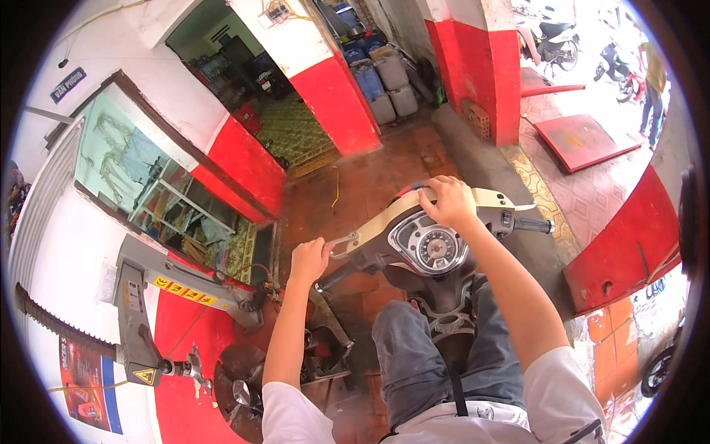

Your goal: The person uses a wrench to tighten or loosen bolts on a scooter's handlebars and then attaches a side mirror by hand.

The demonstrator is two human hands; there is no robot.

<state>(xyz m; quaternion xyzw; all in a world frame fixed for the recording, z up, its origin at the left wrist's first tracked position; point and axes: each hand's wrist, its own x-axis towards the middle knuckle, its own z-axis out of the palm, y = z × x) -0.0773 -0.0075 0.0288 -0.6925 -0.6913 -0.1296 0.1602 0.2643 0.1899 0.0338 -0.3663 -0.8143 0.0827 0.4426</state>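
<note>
I sit astride a scooter (444,296) with a cream and dark handlebar cover (484,198) and a round speedometer (437,249). My left hand (309,261) is closed on a slim silver wrench (345,238); its far end meets the cover's left end. Below that hand are the dark left grip (339,279) and a silver brake lever, partly hidden. My right hand (450,201) lies over the top middle of the cover, with fingers bent over its far edge. The right grip (534,225) and right brake lever (523,207) stand free of my hands.
On the left, a grey tyre-changing machine (137,311) stands by the wall, near a glass window (140,163). Ahead are a doorway (255,89) and stacked plastic cans (381,81). At right, a red ramp (584,139) lies outside, with parked motorbikes (555,41) and a person (652,89).
</note>
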